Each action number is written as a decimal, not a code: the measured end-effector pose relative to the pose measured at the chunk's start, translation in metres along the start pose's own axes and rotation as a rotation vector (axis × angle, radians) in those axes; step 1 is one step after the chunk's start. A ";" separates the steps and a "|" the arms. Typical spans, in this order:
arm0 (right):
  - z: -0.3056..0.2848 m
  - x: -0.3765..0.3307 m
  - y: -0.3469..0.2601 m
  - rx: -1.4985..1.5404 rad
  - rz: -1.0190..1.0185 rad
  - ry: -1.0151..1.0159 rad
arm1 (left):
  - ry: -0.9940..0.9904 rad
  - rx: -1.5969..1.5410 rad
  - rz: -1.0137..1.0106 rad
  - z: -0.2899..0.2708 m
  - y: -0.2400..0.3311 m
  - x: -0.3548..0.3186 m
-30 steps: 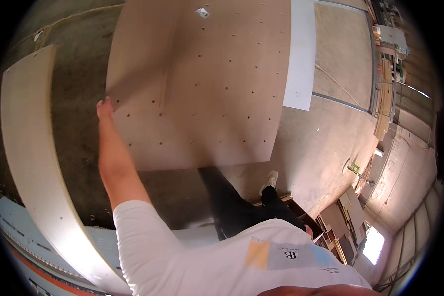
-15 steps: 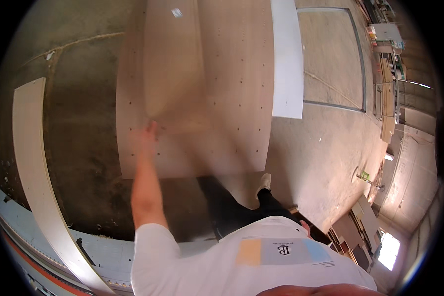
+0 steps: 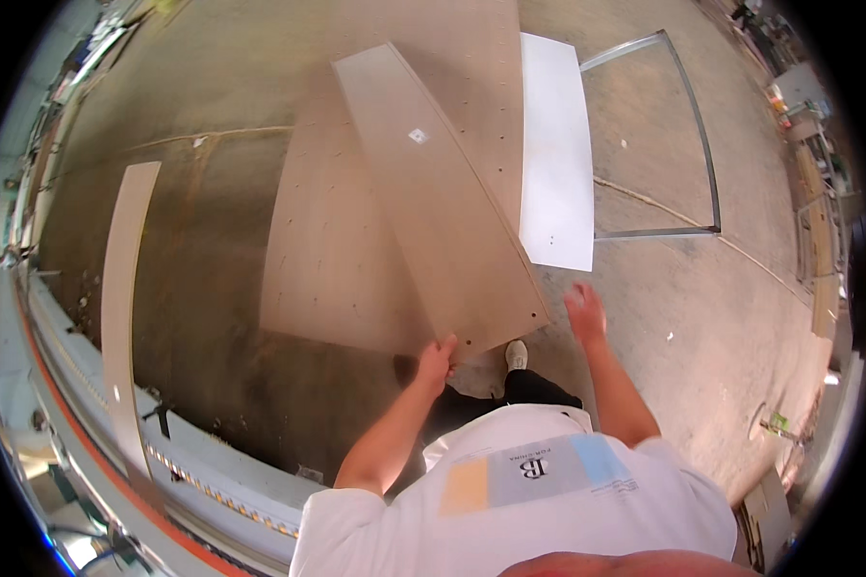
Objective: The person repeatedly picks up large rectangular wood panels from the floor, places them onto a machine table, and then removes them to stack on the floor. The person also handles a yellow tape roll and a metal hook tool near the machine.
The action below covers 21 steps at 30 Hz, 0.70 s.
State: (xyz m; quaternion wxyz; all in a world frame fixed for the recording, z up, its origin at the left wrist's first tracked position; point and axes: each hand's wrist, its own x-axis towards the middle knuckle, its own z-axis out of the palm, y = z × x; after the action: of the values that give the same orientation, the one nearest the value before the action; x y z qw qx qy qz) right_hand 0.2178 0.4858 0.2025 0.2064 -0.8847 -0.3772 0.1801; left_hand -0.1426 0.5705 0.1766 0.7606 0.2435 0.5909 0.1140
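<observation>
My left hand (image 3: 438,362) grips the near left corner of a long, narrow wood-tone board (image 3: 433,192). This board slants across a wide wood-tone panel (image 3: 308,240) dotted with small holes. A small white label (image 3: 418,137) sits on the board, and two dark holes show along its near end. My right hand (image 3: 585,310) is off to the right of the board, touching nothing, with its fingers apart and slightly blurred. A white panel (image 3: 558,154) lies beside the wide panel, just beyond my right hand.
On the floor at the right lies a thin grey metal frame (image 3: 717,183). A long pale board (image 3: 125,298) leans at the left against a long machine (image 3: 221,495) with an orange-red stripe. Stacked boards (image 3: 823,250) stand along the far right.
The narrow board has swung from nearly straight to a slant, its near end now toward me at the right. My left hand now grips its corner, and my right hand has come into view.
</observation>
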 end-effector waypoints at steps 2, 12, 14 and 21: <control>-0.015 0.039 -0.009 0.074 -0.078 -0.047 | -0.042 -0.038 -0.031 0.031 -0.030 -0.020; -0.051 0.040 0.069 0.498 0.153 -0.613 | 0.186 -0.078 -0.006 0.183 -0.097 -0.144; -0.069 0.017 0.080 0.397 0.148 -0.546 | 0.209 -0.087 -0.014 0.192 -0.112 -0.163; -0.093 -0.111 0.097 0.670 0.356 -0.588 | 0.079 -0.644 0.287 0.150 -0.208 -0.208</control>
State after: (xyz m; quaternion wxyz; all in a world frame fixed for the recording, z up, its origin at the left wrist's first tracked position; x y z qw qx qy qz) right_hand 0.2470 0.3209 0.2510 0.3308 -0.7318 -0.1836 0.5669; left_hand -0.0803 0.2610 0.2742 0.7511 0.0668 0.5135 0.4095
